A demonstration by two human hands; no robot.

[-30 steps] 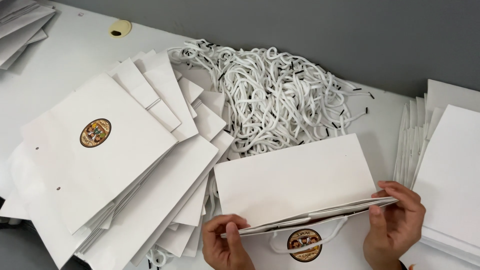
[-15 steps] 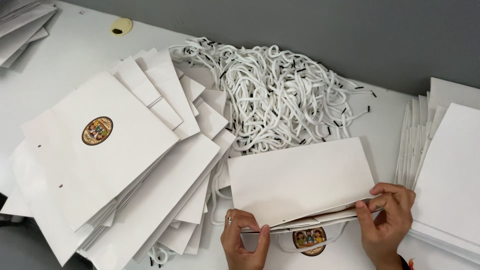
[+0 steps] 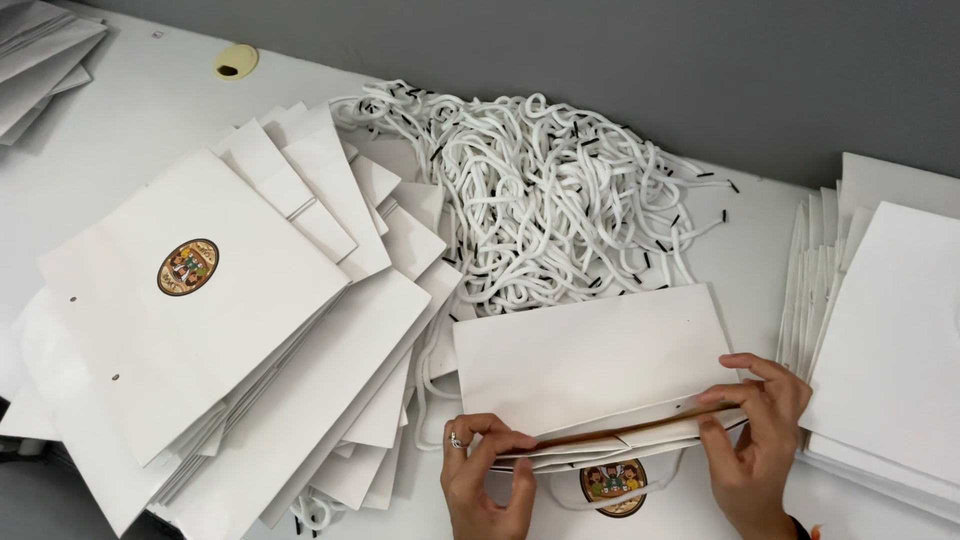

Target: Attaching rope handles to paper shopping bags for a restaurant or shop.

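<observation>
A flat white paper bag [image 3: 590,360] lies in front of me, its top flap folded over. My left hand [image 3: 485,475] pinches the folded edge at its left end, a ring on one finger. My right hand [image 3: 757,430] pinches the same edge at the right end. Below the fold a round coloured emblem [image 3: 612,486] and a white cord loop show between my hands. Behind the bag sits a big tangle of white cord handles [image 3: 545,195] with black tips.
A fanned pile of flat white bags [image 3: 230,330] with a round emblem lies on the left. Another stack of white bags [image 3: 890,340] stands at the right. More sheets [image 3: 35,45] and a small yellow disc [image 3: 236,62] lie at the back left of the white table.
My left hand has shifted right along the folded edge, and both hands now pinch it. The fold has opened slightly, showing a brown line inside.
</observation>
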